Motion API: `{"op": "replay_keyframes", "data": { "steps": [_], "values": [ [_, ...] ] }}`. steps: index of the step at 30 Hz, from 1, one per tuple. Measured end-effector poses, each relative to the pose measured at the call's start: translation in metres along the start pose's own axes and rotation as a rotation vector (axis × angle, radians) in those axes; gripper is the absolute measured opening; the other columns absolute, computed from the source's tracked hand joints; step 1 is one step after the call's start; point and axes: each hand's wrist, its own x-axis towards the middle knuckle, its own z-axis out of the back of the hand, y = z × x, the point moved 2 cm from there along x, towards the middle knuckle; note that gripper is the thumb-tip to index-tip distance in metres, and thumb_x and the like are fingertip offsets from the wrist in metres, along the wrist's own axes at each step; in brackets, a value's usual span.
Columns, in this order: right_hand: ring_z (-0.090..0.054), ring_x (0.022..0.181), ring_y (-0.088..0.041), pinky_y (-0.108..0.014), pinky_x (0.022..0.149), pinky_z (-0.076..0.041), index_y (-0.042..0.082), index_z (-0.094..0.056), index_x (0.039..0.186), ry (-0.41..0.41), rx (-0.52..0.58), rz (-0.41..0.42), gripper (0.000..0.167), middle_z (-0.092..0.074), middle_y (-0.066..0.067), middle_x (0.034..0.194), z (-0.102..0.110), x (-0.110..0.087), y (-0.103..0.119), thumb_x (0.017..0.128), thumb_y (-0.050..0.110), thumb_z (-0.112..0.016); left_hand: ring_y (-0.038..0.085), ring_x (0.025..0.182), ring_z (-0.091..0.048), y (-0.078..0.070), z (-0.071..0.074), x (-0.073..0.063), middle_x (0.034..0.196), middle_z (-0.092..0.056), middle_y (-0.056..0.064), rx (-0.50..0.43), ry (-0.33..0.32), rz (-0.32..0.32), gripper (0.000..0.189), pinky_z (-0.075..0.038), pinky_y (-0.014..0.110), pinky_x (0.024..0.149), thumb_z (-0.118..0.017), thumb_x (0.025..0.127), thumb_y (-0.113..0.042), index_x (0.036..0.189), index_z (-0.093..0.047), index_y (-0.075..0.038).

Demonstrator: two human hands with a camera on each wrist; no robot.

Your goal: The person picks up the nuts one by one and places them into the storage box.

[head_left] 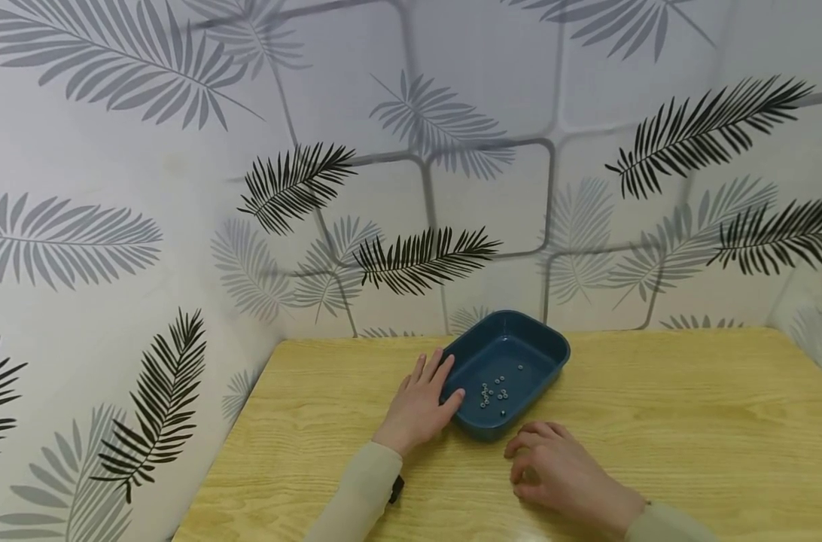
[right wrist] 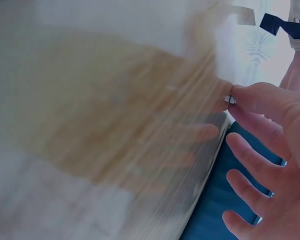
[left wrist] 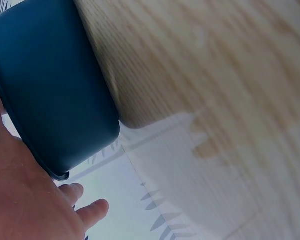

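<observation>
A dark blue rectangular dish (head_left: pixel 529 342) stands on the wooden table, with several small metal nuts (head_left: pixel 485 395) scattered over its floor. My left hand (head_left: pixel 418 410) rests against the dish's left side, fingers stretched along the rim and thumb over its edge. In the left wrist view the hand (left wrist: pixel 32 187) lies by the rim of the dish (left wrist: pixel 55 90). Just in front of the dish's near right corner, my right hand (head_left: pixel 563 470) is low over the table. Its thumb and index finger pinch a small shiny nut (right wrist: pixel 230 99); the other fingers are loosely bent.
The pale wood-grain table (head_left: pixel 689 421) extends on both sides of the dish, its glossy top reflecting the right fingers. Behind it rises a wall (head_left: pixel 485 203) with a leaf pattern. A black band (head_left: pixel 397 489) shows at the left wrist.
</observation>
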Motion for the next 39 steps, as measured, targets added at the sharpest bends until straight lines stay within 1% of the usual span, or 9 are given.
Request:
{"op": "replay_keyframes", "data": {
  "steps": [6,14,20,24,29,32,39],
  "values": [
    [-0.053,0.107,-0.026,-0.055,0.093,-0.042,0.03,-0.072,0.069,0.005,-0.016,-0.024,0.012,-0.067,0.004,0.104,-0.001,0.0,0.0,0.077,0.026,-0.08,0.028,0.15,-0.008,0.0,0.001,0.0,0.164,-0.012,0.002,-0.001,0.004,-0.005,0.066,-0.022,0.054,0.114,-0.037,0.103,-0.055,0.159,-0.022,-0.023],
    [-0.053,0.107,-0.027,-0.053,0.091,-0.043,0.029,-0.07,0.065,-0.037,-0.039,-0.008,0.015,-0.067,0.003,0.102,-0.001,-0.003,0.002,0.075,0.022,-0.079,0.029,0.15,-0.009,0.0,0.0,0.0,0.164,-0.013,0.004,-0.015,-0.005,-0.006,0.066,-0.023,0.055,0.114,-0.038,0.103,-0.054,0.159,-0.023,-0.022],
    [-0.055,0.104,-0.026,-0.053,0.09,-0.045,0.029,-0.07,0.065,-0.046,-0.011,-0.016,0.014,-0.068,0.004,0.099,0.005,-0.004,0.002,0.074,0.02,-0.076,0.029,0.15,-0.009,0.0,0.0,0.0,0.164,-0.013,0.004,-0.019,-0.002,-0.002,0.067,-0.022,0.054,0.114,-0.039,0.102,-0.054,0.159,-0.023,-0.022],
    [-0.055,0.104,-0.024,-0.051,0.09,-0.047,0.029,-0.07,0.066,-0.054,0.048,-0.045,0.014,-0.068,0.006,0.099,0.01,-0.003,0.001,0.074,0.019,-0.074,0.028,0.15,-0.007,0.0,0.0,0.0,0.165,-0.011,0.003,-0.016,0.007,0.006,0.068,-0.021,0.053,0.115,-0.038,0.102,-0.055,0.159,-0.022,-0.023],
    [-0.057,0.103,-0.024,-0.049,0.089,-0.048,0.03,-0.069,0.068,-0.101,0.115,-0.085,0.016,-0.069,0.004,0.103,0.018,-0.004,-0.002,0.072,0.017,-0.076,0.028,0.15,-0.006,0.0,0.0,0.0,0.165,-0.01,0.002,-0.017,0.005,0.005,0.067,-0.02,0.053,0.115,-0.037,0.102,-0.055,0.159,-0.02,-0.023],
    [-0.058,0.103,-0.023,-0.048,0.09,-0.049,0.029,-0.07,0.07,-0.14,0.113,-0.099,0.014,-0.069,0.003,0.105,0.021,-0.005,-0.003,0.073,0.018,-0.077,0.028,0.15,-0.005,0.0,-0.001,0.0,0.165,-0.009,0.002,-0.017,0.007,0.001,0.067,-0.02,0.054,0.115,-0.037,0.103,-0.054,0.159,-0.02,-0.023],
    [-0.058,0.101,-0.022,-0.047,0.088,-0.05,0.027,-0.07,0.071,-0.249,0.108,-0.091,0.014,-0.07,-0.001,0.106,0.03,-0.005,-0.002,0.073,0.016,-0.078,0.029,0.15,-0.007,0.001,-0.002,0.001,0.165,-0.01,0.003,-0.013,-0.003,-0.007,0.067,-0.021,0.055,0.114,-0.036,0.103,-0.055,0.159,-0.021,-0.023]
  ]
}}
